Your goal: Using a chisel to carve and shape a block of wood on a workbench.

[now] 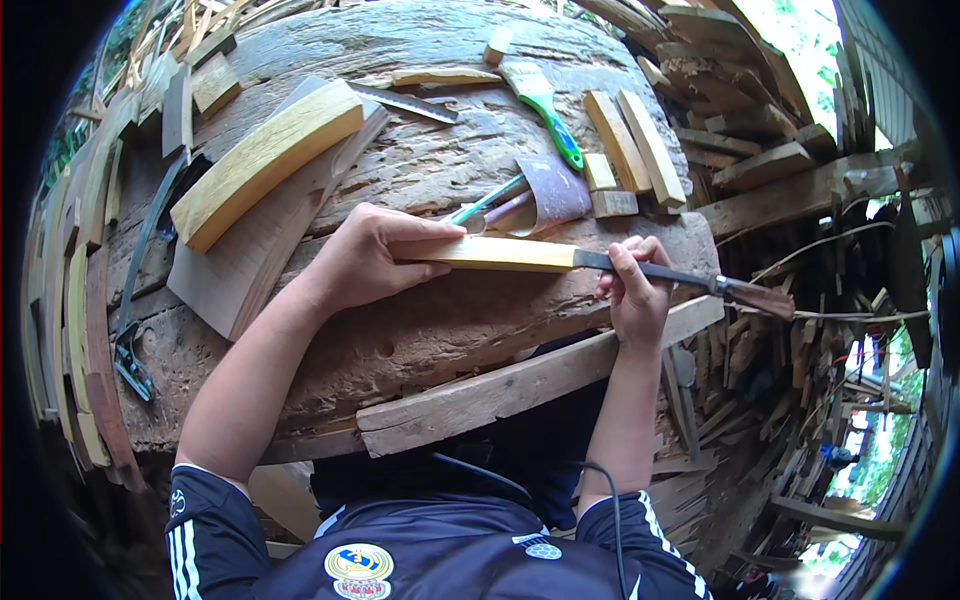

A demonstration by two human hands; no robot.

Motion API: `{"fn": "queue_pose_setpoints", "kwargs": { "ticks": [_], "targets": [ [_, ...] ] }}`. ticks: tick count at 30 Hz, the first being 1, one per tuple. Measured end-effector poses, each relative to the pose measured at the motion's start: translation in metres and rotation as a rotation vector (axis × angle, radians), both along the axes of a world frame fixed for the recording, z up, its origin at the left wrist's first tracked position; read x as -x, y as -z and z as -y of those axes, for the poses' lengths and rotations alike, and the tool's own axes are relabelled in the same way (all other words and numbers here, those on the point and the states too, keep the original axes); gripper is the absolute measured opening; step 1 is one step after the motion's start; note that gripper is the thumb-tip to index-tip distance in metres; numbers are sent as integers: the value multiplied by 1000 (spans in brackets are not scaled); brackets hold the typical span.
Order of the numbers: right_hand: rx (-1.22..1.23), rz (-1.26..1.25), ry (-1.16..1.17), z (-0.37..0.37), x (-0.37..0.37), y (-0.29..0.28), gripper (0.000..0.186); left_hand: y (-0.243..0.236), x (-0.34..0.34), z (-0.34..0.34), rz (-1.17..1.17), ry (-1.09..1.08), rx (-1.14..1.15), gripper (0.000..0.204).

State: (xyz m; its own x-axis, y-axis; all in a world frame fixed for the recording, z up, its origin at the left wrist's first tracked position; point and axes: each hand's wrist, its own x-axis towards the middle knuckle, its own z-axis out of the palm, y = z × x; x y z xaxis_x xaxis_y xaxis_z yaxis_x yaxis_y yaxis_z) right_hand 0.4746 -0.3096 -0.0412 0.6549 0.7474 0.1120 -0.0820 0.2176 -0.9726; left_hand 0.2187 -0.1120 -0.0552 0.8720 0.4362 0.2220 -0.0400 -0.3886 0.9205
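Head view, L to R. Far L: a dark metal saw (135, 290) lay along the edge of the big weathered log slab (440, 320) that served as bench. Next, a thick pale wood block (265, 160) rested tilted on a flat grey-brown board (250, 265). L hand (365, 255) was closed over the near end of a slim yellow wood strip (495, 253), fingers wrapped on top, pressing it flat on the slab. The strip lay crosswise at centre, w/ its R end touching the file. Just behind it: 2 thin brushes (490, 203) and a curled sheet of brown sandpaper (555, 190); farther back, a green-handled paintbrush (545, 110) and a knife blade (405, 102). R of those, 2 pale sticks (635, 145) lay side by side, w/ 2 short offcuts (607, 188) below. R hand (635, 290) gripped the dark metal file (660, 272) at mid-shaft, fingers curled round it; its wooden handle (760, 297) stuck out R past the slab edge. A rough plank (520, 385) ran under the slab's near edge. Far R: stacked scrap timber (770, 160).
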Motion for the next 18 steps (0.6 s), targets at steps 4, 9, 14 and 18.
{"fn": "queue_pose_setpoints", "kwargs": {
  "ticks": [4, 9, 14, 18],
  "targets": [
    [38, -34, 31, -2, 2, 1, 21, 2, -3, 0, 3, -2, 10, 39],
    [60, 65, 67, -3, 11, -8, 21, -3, -6, 1, -6, -4, -5, 38],
    [244, 84, 63, 4, -8, -17, 22, -3, -7, 3, -12, 15, -56, 38],
    [194, 47, 70, 2, 3, -12, 22, 0, -9, 2, -5, 12, -57, 40]
  ]
}}
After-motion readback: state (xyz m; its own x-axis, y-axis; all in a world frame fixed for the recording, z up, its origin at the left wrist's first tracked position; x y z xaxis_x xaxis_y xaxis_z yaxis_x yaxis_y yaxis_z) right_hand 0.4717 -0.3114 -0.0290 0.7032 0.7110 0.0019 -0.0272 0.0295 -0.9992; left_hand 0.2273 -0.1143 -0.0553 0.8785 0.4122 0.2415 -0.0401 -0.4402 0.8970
